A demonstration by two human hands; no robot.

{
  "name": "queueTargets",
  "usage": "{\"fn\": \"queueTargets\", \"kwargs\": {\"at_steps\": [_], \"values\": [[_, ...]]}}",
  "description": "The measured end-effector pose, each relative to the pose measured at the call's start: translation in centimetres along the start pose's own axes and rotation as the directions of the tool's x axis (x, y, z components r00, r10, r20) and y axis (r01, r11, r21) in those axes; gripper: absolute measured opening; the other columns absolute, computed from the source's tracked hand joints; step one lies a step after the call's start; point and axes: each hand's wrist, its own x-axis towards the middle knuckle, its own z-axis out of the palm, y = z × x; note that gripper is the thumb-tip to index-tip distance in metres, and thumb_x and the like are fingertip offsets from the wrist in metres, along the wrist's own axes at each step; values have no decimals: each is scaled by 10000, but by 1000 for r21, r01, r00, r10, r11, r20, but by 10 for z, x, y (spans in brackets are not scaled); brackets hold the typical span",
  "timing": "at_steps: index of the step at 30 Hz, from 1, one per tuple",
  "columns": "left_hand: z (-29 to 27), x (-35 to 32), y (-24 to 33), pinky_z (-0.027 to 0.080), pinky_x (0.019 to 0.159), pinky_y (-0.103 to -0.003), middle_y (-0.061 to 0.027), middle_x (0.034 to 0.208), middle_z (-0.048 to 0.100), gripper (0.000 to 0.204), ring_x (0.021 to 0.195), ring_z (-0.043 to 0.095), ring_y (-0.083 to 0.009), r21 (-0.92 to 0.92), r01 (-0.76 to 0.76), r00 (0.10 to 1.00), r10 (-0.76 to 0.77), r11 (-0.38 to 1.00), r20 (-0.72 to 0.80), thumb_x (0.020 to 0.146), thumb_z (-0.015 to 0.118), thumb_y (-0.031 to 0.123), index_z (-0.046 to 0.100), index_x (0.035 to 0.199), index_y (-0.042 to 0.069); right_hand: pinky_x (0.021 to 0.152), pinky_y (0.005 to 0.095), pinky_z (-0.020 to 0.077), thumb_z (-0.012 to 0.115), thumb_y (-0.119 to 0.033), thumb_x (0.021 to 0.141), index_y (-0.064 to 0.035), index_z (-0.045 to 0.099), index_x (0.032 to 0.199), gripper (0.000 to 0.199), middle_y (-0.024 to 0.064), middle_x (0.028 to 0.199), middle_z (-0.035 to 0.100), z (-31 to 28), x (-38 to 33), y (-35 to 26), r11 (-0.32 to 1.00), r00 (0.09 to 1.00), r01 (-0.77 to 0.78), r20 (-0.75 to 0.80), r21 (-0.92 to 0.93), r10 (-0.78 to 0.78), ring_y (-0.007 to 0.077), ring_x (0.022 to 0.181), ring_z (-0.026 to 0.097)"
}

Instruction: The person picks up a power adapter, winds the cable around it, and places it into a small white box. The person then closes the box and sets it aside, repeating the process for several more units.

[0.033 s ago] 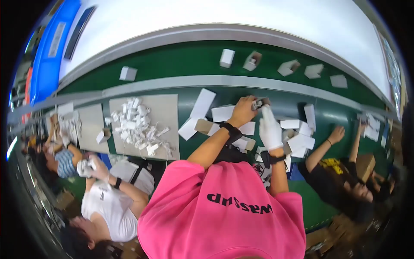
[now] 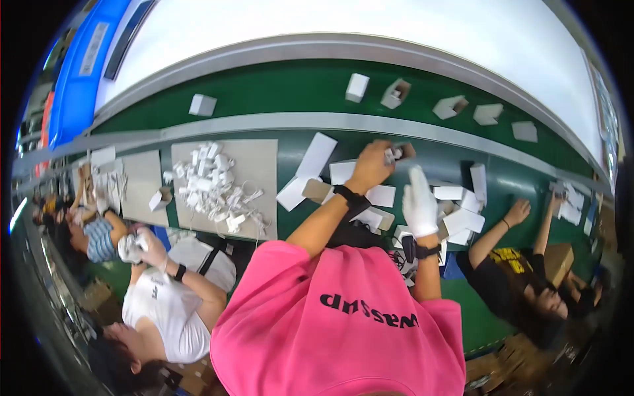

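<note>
My bare left hand [image 2: 374,166], a black band on its wrist, grips a small open box [image 2: 400,154] above the green bench. Something pale shows in the box's mouth; its kind is too blurred to tell. Just to the right is my right hand [image 2: 421,206] in a white glove, fingers stretched out and holding nothing, a little apart from the box. Around my forearms lie several white cartons, among them a long one [image 2: 316,154] left of my left hand and a flat one [image 2: 464,220] right of the glove.
White plug-like pieces with cables [image 2: 212,181] are heaped on a grey board [image 2: 259,153] at left. Beyond a metal rail [image 2: 297,121], several small boxes [image 2: 357,87] stand on a green belt. Co-workers sit at both sides, one in white [image 2: 168,310], one in black [image 2: 505,277].
My gloved right hand has drawn back slightly from the box, toward me. My left hand keeps hold of the box. The whole view has shifted a little.
</note>
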Motion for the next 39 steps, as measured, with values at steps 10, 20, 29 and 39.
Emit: {"fn": "queueTargets", "kwargs": {"at_steps": [10,20,29,39], "values": [[-171,60,-145,458,848,-428,-223,1129,542,495,1005,543,-408,39,178,670,-92,983,-736,705,722,66,497,1138,-15,918,406,452,525,-58,888,4,539,1205,324,216,1193,570,6,-54,-18,985,996,-81,33,150,77,368,1085,562],[-274,-130,-153,415,848,-465,-197,1055,524,516,990,514,-388,137,777,267,-123,615,-956,749,690,204,516,1217,70,893,407,463,514,-81,899,0,568,1167,286,213,1129,601,11,-67,-24,988,987,-105,130,115,90,372,1026,588],[-299,-206,-213,456,882,-448,-221,1138,439,471,1033,513,-441,-310,779,90,-585,546,-806,712,715,163,541,1141,76,859,410,474,498,-93,912,12,591,1116,247,222,1082,612,20,-49,-54,979,973,129,170,158,-156,371,1003,595],[-275,-219,-52,428,971,-394,-167,1232,542,532,1127,530,-363,203,191,403,112,960,-908,732,610,-5,505,1249,59,864,391,479,537,-65,888,5,579,1152,277,193,1075,627,25,-19,-114,900,924,328,99,288,-369,348,987,609]]}}
